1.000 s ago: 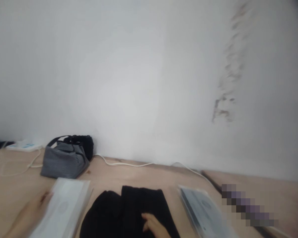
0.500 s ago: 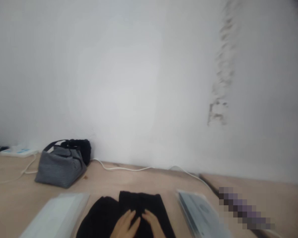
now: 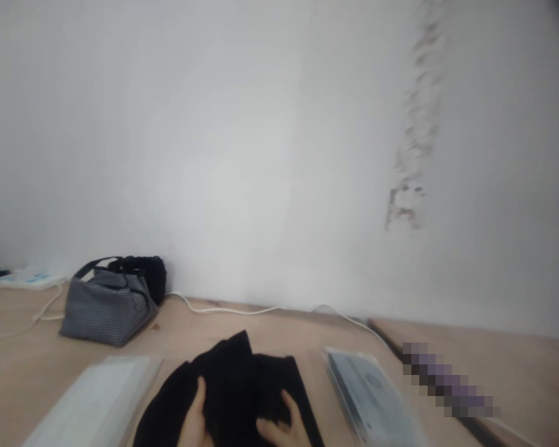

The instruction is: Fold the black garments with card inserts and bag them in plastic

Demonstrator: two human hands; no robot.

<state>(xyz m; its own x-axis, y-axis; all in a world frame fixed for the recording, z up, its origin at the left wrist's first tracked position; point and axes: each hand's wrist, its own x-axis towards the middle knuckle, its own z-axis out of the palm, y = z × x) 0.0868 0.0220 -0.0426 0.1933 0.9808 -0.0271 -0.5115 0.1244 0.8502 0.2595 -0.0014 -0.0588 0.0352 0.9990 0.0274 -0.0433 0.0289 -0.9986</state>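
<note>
A black cloth (image 3: 233, 385) lies on the wooden table at the bottom centre, its upper part raised in a pointed fold. My left hand (image 3: 196, 419) is at the cloth's left part, thumb up, its other fingers hidden by the fabric it grips. Against the right part rests my right hand (image 3: 286, 422), with thumb and fingers spread apart on the cloth.
White flat packs (image 3: 95, 397) lie on the left and grey plastic-wrapped packs (image 3: 370, 391) on the right. A grey bag (image 3: 105, 307) stands near the wall. A white cable (image 3: 233, 311) runs along the wall. A blurred purple object (image 3: 447, 379) lies far right.
My hands have moved apart, the left one leftward. The cloth's left part has been lifted and folded up toward the middle. The view has shifted slightly.
</note>
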